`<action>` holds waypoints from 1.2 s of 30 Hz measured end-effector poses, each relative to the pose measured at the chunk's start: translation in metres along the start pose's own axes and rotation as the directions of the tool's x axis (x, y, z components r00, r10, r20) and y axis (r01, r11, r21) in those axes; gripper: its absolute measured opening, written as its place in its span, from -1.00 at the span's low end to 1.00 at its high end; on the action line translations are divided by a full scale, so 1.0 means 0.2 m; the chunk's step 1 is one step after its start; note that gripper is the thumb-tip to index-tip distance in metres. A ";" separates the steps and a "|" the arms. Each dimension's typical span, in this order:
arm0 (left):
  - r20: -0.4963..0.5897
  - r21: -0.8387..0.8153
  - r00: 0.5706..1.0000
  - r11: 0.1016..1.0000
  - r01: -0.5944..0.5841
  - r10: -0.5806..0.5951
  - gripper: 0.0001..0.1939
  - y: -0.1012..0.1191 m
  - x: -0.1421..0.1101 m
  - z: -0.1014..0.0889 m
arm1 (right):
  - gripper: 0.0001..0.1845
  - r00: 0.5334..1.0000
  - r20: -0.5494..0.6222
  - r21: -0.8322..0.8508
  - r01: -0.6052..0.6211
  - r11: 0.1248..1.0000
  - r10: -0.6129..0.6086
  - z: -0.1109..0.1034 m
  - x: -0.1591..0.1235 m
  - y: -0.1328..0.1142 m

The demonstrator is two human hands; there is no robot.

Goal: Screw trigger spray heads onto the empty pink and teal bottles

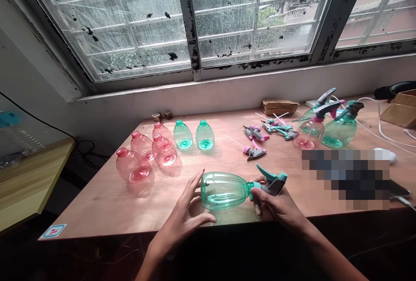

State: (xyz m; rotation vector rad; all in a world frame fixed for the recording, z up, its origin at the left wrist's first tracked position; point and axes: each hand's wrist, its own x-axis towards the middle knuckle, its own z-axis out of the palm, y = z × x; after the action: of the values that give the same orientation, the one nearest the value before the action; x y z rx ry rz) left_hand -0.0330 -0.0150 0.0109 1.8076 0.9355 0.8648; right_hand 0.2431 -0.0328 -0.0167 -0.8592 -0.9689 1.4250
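Note:
A green spray bottle (224,191) lies sideways in the air above the table's front edge, its base to the left. A grey and teal trigger spray head (273,182) sits on its neck. With thumb and fingers, my right hand (276,205) grips the collar at the neck. My left hand (185,211) is spread around the base end, fingers apart; whether it touches the plastic I cannot tell. Beyond my hands stand two headless green bottles (205,135). Several headless pink bottles (133,167) are grouped on the left. Loose spray heads (255,153) lie behind the held bottle.
Assembled spray bottles (340,130) stand at the right back. A small brown box (279,107) rests against the wall under the window. Further right are white cables (380,127), a phone (398,189) and a cardboard box (399,109). A sticker (53,231) marks the table's left corner.

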 end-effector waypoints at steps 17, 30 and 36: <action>0.050 0.001 0.992 0.994 0.113 -0.113 -0.12 -0.02 0.01 0.00 | -0.68 1.000 0.003 0.021 0.022 1.000 -0.022 -0.02 0.01 0.01; -0.040 0.066 0.999 0.998 0.015 -0.013 -0.14 0.02 0.01 0.00 | -0.68 0.999 0.042 -0.042 -0.023 0.999 0.025 -0.02 0.00 0.02; -0.034 0.105 0.999 0.994 0.021 -0.018 -0.33 -0.02 0.01 0.01 | -0.67 0.999 -0.028 0.014 0.016 1.000 -0.016 -0.01 0.01 0.02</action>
State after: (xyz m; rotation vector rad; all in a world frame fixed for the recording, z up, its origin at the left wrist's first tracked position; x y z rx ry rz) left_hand -0.0317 -0.0135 0.0071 1.8757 1.0354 0.8488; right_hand 0.2438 -0.0300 -0.0204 -0.8566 -0.9421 1.4012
